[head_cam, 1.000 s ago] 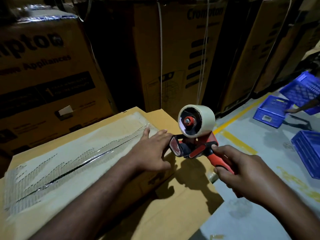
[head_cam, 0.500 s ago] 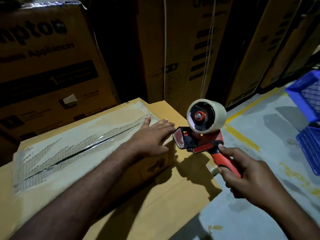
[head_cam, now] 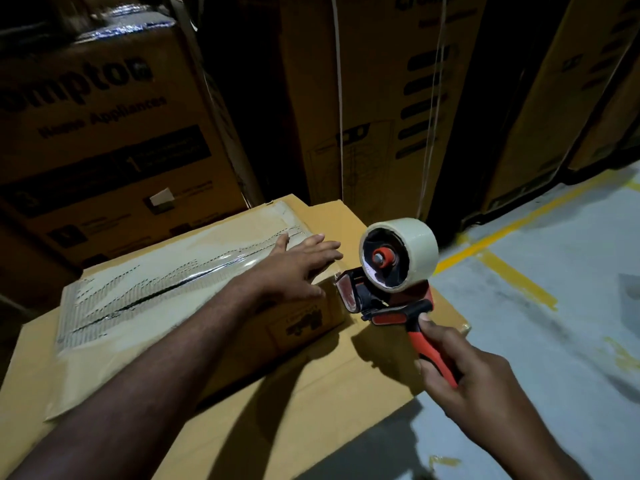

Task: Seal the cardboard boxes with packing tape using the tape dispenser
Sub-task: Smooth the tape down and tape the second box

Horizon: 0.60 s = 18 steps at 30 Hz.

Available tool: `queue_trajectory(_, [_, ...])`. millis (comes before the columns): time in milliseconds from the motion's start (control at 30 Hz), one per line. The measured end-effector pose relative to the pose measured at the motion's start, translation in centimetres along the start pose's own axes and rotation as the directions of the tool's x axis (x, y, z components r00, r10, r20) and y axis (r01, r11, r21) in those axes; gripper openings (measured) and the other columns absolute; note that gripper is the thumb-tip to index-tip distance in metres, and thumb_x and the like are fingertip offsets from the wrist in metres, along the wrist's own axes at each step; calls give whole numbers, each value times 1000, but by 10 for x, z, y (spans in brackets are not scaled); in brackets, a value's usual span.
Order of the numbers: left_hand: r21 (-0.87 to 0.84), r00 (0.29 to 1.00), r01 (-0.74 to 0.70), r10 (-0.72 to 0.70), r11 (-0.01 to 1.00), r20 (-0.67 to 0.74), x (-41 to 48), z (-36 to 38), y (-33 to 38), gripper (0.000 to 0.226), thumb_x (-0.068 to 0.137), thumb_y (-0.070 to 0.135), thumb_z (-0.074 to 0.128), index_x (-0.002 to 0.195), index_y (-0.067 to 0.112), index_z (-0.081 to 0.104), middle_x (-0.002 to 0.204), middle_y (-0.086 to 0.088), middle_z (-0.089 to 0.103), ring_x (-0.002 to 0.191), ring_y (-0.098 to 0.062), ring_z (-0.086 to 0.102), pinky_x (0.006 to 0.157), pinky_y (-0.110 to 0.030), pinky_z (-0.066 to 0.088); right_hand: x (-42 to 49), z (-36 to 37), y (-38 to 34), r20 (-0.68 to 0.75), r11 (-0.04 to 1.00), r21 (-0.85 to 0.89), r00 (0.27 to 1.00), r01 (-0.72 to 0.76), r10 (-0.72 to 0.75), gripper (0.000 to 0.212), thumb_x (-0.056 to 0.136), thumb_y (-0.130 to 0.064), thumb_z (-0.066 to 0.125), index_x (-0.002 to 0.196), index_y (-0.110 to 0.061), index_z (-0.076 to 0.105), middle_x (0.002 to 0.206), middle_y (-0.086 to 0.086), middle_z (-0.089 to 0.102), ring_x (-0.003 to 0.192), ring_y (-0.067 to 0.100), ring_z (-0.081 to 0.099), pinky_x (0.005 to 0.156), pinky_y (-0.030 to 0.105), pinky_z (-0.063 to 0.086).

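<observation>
From the head view, a small cardboard box (head_cam: 304, 322) lies on top of a wider flat carton (head_cam: 311, 410), left of centre in the scene. Its top is covered by a broad run of clear packing tape (head_cam: 138, 296), wrinkled and shiny, with the dark seam showing through along its length.

The left hand (head_cam: 298, 268) rests flat on the far right end of that top, fingers straight and a little spread, the palm pressing down on the tape near the box edge.

The right hand (head_cam: 474, 386) is curled round the red handle (head_cam: 433, 351) of the tape dispenser (head_cam: 391, 306), thumb on top near the trigger guard. The dispenser is held upright just to the right of the small box, its front plate right at the box's upper right corner; I cannot tell whether it touches the cardboard. The roll of pale tape (head_cam: 415, 247) sits on top of the dispenser, its red hub facing the camera.

Behind, tall brown cartons stand packed in a dim row: one with large dark lettering (head_cam: 104, 126) at far left, another with white straps (head_cam: 381, 98) in the middle. To the right is grey floor (head_cam: 554, 289) crossed by a yellow painted line (head_cam: 512, 230).
</observation>
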<state>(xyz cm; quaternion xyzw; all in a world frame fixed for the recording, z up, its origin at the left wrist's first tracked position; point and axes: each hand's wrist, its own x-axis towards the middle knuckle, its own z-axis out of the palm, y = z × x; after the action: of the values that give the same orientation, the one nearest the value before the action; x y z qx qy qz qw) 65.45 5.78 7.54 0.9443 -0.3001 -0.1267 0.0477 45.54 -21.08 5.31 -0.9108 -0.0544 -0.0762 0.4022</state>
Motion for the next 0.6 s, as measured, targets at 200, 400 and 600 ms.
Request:
queue_trajectory(200, [-80,992,56,-46,995,121,-4,-17,-1,89,86,40,67,157,44,15,166,18,4,150,-2,-11,115,-67,-17,10,35,5,-27,960,-224,983,169,-180,77,73,-18,85,140,-31,50,95,-7,70,72,8,62,54,13,37])
queue_trajectory(400, [-154,994,93,-81,984,77,-2,-5,9,98,78,82,50,159,43,11,167,17,1,154,-10,-12,111,-66,-23,17,39,13,-52,955,-247,982,162,-180,76,76,-19,82,143,-29,47,96,-5,69,68,16,66,49,21,41])
queue_trajectory(600, [-183,992,110,-118,977,-34,-3,4,16,88,79,77,46,157,41,25,165,21,14,154,-7,-3,116,-64,-17,20,41,12,-84,957,-246,981,152,-177,71,76,-20,82,139,-30,51,99,-4,71,73,19,69,51,24,46])
